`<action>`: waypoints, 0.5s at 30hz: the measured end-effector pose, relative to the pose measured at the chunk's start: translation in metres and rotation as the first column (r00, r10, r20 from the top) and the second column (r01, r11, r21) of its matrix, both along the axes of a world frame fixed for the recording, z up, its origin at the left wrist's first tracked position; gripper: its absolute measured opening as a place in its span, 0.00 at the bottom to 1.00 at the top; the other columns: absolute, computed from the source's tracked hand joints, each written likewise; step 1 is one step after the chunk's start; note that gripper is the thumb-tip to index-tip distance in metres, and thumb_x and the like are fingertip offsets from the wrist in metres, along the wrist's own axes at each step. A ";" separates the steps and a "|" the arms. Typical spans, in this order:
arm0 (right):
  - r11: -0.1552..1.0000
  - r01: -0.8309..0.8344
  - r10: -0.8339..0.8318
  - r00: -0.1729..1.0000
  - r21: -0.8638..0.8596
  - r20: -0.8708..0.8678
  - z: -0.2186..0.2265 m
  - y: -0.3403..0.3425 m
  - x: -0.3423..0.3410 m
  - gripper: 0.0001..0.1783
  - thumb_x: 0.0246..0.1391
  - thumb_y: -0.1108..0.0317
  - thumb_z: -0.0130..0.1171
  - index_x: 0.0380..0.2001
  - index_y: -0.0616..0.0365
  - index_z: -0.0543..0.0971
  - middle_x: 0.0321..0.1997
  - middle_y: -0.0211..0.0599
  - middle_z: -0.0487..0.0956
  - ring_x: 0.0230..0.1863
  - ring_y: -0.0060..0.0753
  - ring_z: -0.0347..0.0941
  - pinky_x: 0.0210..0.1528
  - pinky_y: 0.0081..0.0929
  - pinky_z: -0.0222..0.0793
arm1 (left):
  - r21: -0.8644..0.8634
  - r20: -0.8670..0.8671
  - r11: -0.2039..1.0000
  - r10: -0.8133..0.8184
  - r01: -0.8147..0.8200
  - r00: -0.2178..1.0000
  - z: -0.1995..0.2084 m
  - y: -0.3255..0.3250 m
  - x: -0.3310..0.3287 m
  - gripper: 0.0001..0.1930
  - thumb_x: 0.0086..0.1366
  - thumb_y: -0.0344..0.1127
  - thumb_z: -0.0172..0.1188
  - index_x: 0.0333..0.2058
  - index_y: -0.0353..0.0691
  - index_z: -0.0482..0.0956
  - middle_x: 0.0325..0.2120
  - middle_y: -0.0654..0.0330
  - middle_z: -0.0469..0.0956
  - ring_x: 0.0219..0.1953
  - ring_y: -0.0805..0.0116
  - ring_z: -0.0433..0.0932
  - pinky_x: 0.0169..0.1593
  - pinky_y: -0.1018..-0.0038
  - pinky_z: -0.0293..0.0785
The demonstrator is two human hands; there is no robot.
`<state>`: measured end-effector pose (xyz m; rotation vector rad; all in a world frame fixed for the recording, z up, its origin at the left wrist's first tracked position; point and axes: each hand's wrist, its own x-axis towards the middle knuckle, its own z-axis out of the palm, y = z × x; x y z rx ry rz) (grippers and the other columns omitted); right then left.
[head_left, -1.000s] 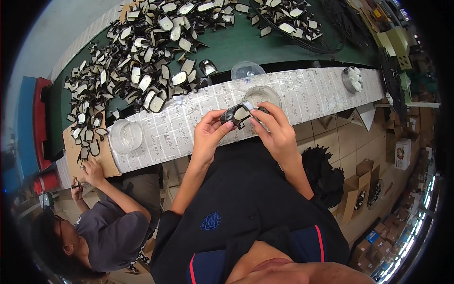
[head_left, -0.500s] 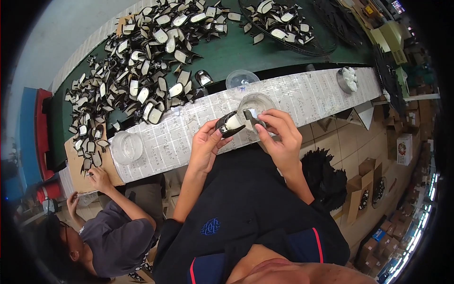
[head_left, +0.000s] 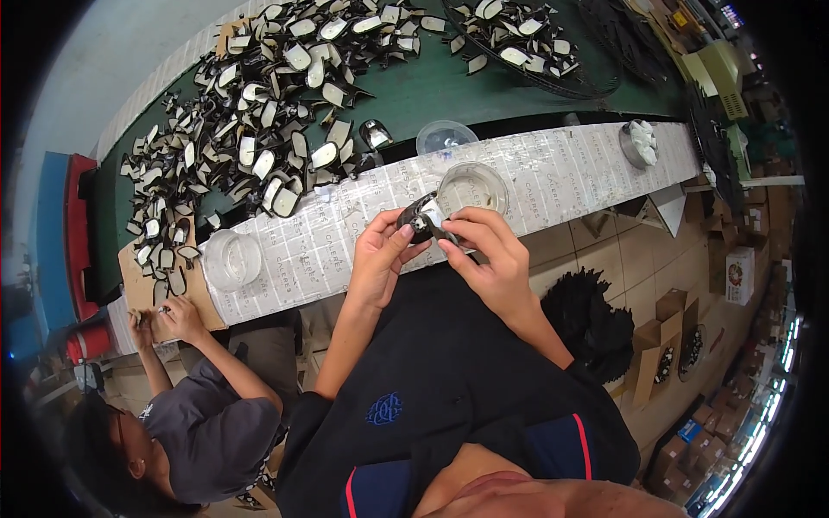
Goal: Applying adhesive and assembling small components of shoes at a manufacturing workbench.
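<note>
My left hand (head_left: 382, 256) grips a glossy black curved piece (head_left: 420, 221) with a pale inside, much like a small shoe upper. Thumb and fingers close around its left end. From the right, my right hand (head_left: 488, 252) pinches a small dark-and-white piece (head_left: 434, 211) against it; fingers partly cover this piece and its kind is unclear. Just beyond my hands stands a round clear bowl (head_left: 499, 192) on the paper-covered ledge (head_left: 337, 246).
Many similar black pieces (head_left: 281, 200) heap on the green bench (head_left: 414, 99). Another clear bowl (head_left: 231, 261) stands left, a clear lid (head_left: 445, 136) behind, a tin of white wads (head_left: 639, 144) right. At left, a co-worker (head_left: 211, 423) handles pieces over cardboard (head_left: 197, 302).
My right hand has moved left, bringing its small dark-and-white piece against the black piece in my left hand. The co-worker's hands have come together over the cardboard.
</note>
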<state>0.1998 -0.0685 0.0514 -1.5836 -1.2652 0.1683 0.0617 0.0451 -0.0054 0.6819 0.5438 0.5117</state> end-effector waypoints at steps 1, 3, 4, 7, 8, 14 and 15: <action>1.000 -0.004 0.004 0.999 -0.006 0.043 -0.001 0.000 0.000 0.15 0.46 0.80 0.67 0.40 0.63 0.80 0.43 0.41 0.77 0.39 0.30 0.78 0.37 0.21 0.79 | 0.000 0.000 1.000 0.002 -0.002 1.000 0.000 0.000 0.000 0.13 0.68 0.30 0.56 0.49 0.33 0.71 0.43 0.56 0.77 0.46 0.68 0.79 0.51 0.68 0.80; 1.000 -0.001 0.001 0.998 0.002 0.069 0.001 0.000 -0.001 0.15 0.45 0.80 0.68 0.39 0.63 0.80 0.43 0.41 0.77 0.39 0.32 0.78 0.38 0.22 0.78 | -0.008 -0.001 1.000 0.010 -0.010 1.000 -0.002 0.000 -0.001 0.13 0.68 0.31 0.56 0.49 0.33 0.71 0.44 0.56 0.77 0.46 0.69 0.79 0.51 0.69 0.80; 1.000 0.004 -0.004 0.995 0.009 0.096 0.001 0.001 -0.001 0.15 0.45 0.80 0.68 0.39 0.62 0.80 0.42 0.41 0.77 0.39 0.34 0.78 0.38 0.24 0.77 | -0.008 0.001 1.000 0.010 -0.010 1.000 -0.002 0.000 0.000 0.13 0.68 0.31 0.56 0.49 0.33 0.71 0.44 0.56 0.77 0.46 0.69 0.79 0.51 0.69 0.80; 1.000 0.029 -0.030 0.988 0.006 0.151 0.001 -0.001 0.002 0.16 0.45 0.78 0.68 0.40 0.62 0.79 0.42 0.41 0.75 0.38 0.39 0.77 0.36 0.28 0.75 | -0.013 -0.011 1.000 0.023 -0.023 1.000 -0.001 0.000 0.000 0.13 0.68 0.31 0.56 0.49 0.33 0.70 0.44 0.56 0.77 0.46 0.69 0.79 0.51 0.69 0.80; 1.000 0.030 -0.030 0.988 0.005 0.150 0.001 -0.002 0.003 0.16 0.45 0.78 0.68 0.40 0.62 0.79 0.42 0.41 0.75 0.38 0.39 0.77 0.36 0.28 0.75 | -0.018 -0.009 1.000 0.026 -0.026 1.000 -0.002 0.000 0.000 0.13 0.68 0.31 0.56 0.49 0.33 0.70 0.44 0.56 0.77 0.46 0.69 0.79 0.51 0.69 0.80; 0.990 0.139 -0.142 0.967 0.025 0.212 0.003 -0.004 0.017 0.16 0.45 0.79 0.67 0.40 0.62 0.79 0.42 0.41 0.75 0.38 0.39 0.77 0.37 0.28 0.74 | -0.012 -0.015 1.000 0.020 -0.020 1.000 -0.008 0.001 0.000 0.15 0.69 0.32 0.54 0.51 0.34 0.70 0.46 0.58 0.77 0.48 0.70 0.78 0.52 0.69 0.79; 0.988 0.154 -0.157 0.968 0.029 0.195 0.001 -0.005 0.018 0.16 0.45 0.79 0.68 0.40 0.62 0.79 0.42 0.42 0.75 0.38 0.40 0.76 0.38 0.28 0.74 | -0.021 -0.014 1.000 0.022 -0.022 1.000 -0.008 0.001 0.000 0.15 0.69 0.33 0.54 0.51 0.34 0.70 0.46 0.58 0.77 0.48 0.70 0.78 0.52 0.69 0.79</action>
